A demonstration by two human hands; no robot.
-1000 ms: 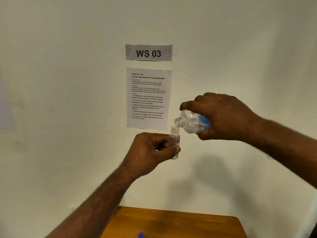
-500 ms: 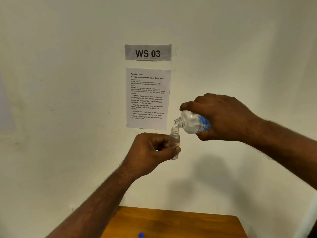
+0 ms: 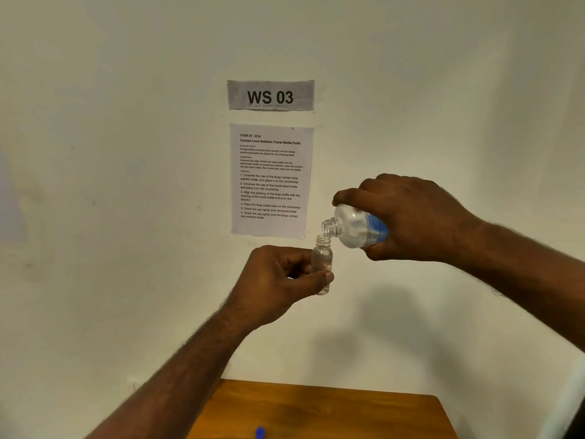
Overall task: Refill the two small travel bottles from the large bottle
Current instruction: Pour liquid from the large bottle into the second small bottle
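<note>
I have one view only, from the camera worn on the person's head, so nothing overlaps with a second angle. It faces a pale wall [image 3: 95,217] nearly straight on, close enough that I can read the "WS 03" sign [image 3: 270,96] and the instruction sheet [image 3: 271,180] at mid-frame. Both forearms reach in from the bottom corners. Only the far edge of the bench [image 3: 332,407] shows, along the bottom of the frame.
</note>
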